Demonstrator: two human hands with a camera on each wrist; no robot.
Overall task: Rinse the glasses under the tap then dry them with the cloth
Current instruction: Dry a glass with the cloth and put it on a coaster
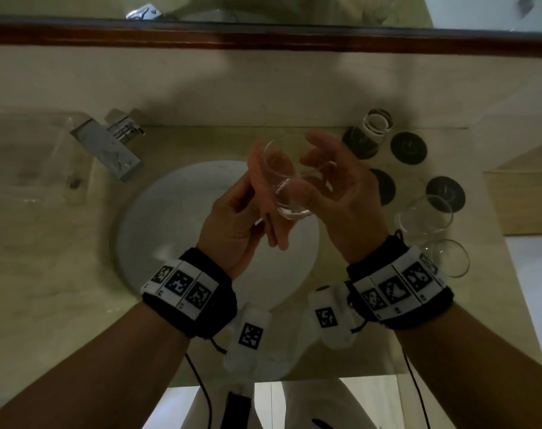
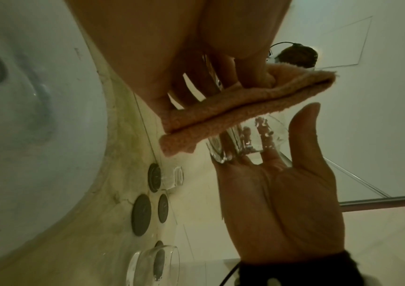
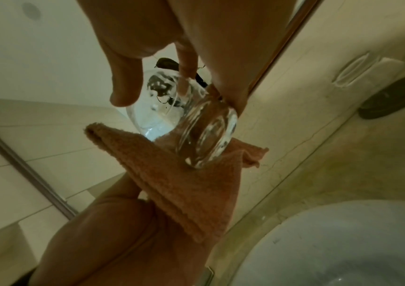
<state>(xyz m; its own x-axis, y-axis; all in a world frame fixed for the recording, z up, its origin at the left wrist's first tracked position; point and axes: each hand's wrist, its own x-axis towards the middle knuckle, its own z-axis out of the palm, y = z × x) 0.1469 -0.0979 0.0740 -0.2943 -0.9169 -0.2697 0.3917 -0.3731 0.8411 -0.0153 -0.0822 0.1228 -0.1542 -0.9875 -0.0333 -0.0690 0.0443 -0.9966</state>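
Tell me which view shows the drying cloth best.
The right wrist view: the folded orange cloth spreads broadly under the glass, held by the left hand. The left wrist view shows it edge-on. In the head view it is mostly hidden behind the left hand and hard to make out.

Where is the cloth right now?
The cloth is in the left hand, pressed against the glass held by the right hand, above the sink.

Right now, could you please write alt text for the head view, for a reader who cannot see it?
Two hands hold a clear glass tilted above a white sink: the right hand cups it, and the left hand lies against its other side. A tap stands to the left; more glasses and dark coasters sit on the counter to the right.
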